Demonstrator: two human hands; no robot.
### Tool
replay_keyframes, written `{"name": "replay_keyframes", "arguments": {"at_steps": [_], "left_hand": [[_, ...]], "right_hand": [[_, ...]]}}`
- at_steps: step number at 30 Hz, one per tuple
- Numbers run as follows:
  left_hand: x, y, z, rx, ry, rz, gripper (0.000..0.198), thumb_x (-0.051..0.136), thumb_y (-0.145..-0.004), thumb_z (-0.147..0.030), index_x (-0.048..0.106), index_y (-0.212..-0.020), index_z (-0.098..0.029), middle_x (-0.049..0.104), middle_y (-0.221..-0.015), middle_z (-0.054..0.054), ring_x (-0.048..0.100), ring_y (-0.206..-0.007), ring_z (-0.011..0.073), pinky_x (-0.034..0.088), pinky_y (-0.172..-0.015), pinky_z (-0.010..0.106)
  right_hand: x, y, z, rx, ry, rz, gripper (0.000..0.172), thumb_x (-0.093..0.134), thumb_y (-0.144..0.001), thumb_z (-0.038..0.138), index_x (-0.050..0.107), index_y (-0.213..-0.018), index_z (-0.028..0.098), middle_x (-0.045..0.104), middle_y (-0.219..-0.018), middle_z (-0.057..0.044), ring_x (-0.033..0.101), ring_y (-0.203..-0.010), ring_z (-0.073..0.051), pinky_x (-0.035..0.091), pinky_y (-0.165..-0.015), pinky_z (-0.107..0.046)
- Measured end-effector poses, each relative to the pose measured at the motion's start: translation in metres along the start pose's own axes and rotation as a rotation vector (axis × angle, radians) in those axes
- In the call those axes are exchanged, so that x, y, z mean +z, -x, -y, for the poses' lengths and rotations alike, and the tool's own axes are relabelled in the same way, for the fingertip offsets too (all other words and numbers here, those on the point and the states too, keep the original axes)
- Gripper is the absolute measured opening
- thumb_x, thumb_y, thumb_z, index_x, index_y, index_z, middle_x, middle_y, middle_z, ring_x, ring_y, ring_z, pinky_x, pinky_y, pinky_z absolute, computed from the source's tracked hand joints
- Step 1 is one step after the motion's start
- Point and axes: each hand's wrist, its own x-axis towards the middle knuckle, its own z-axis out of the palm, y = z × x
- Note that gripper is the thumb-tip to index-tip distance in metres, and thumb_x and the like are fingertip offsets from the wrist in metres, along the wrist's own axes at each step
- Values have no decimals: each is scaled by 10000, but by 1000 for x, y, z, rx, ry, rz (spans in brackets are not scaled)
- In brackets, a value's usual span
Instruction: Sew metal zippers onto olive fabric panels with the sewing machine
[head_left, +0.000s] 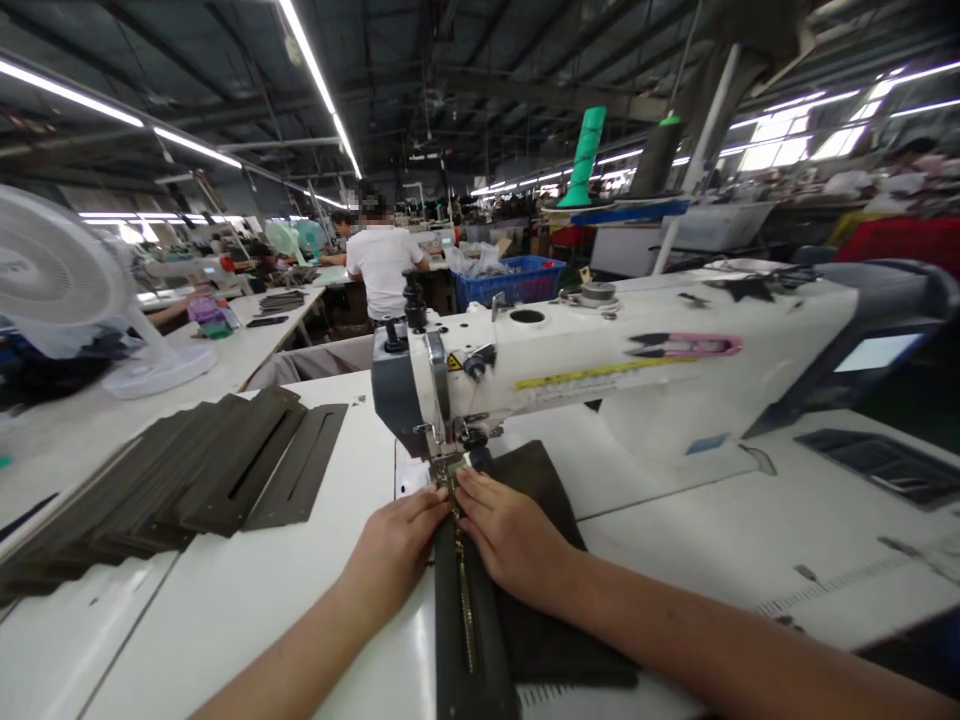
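Observation:
A white industrial sewing machine (570, 370) fills the middle of the view, its presser foot (448, 470) resting at the top of a dark zipper tape with brass teeth (461, 600). My left hand (397, 545) presses the tape's left side just in front of the foot. My right hand (510, 530) lies on the tape's right edge and on a dark fabric panel (544, 610) beneath it. The needle area is partly hidden by the machine head and my fingers.
A stack of dark slotted panels (225, 470) lies on the white worktable (225, 600) to my left. A white fan (60, 270) stands farther left. Ahead, a person in a white shirt (382, 270) stands near a blue plastic crate (510, 282). Thread cones stand above the machine.

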Motion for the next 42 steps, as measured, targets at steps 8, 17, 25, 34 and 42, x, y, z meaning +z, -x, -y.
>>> {"name": "replay_keyframes", "arguments": {"at_steps": [8, 17, 25, 34, 42], "left_hand": [[-2, -3, 1, -68, 18, 105, 264, 366, -840, -114, 587, -982, -137, 636, -981, 105, 632, -876, 198, 541, -775, 327], [2, -7, 1, -193, 16, 204, 252, 370, -819, -107, 588, -944, -131, 580, -886, 84, 610, -807, 188, 528, -705, 303], [-5, -2, -6, -207, 18, 228, 302, 411, -752, -97, 574, -999, -159, 569, -986, 85, 601, -795, 191, 528, -697, 335], [-7, 10, -27, -145, -22, 135, 248, 466, -773, -66, 578, -989, -112, 612, -1048, 122, 585, -970, 214, 519, -829, 346], [-6, -1, -20, -185, -50, 236, 157, 514, -793, -114, 596, -926, -102, 626, -939, 97, 599, -868, 212, 518, -793, 327]], "right_hand": [[0, -1, -5, -10, 18, 35, 367, 357, -859, 139, 562, -1109, -34, 542, -1182, -211, 475, -1142, -248, 356, -1014, -356], [-1, -3, -18, 1, -135, 8, 245, 453, -846, 191, 608, -1018, 111, 563, -1121, -139, 499, -1052, -241, 416, -921, -405], [-17, -16, -3, 226, -380, 141, 92, 604, -696, 140, 521, -715, 177, 579, -722, 0, 544, -727, -164, 443, -703, -324], [2, 20, 17, -26, 150, -20, 362, 339, -833, 117, 543, -1121, 35, 539, -1186, -196, 491, -1120, -272, 440, -930, -440], [11, 6, -4, -144, 228, -3, 397, 318, -838, 132, 560, -1102, -39, 546, -1161, -234, 541, -1063, -297, 492, -869, -433]]}}
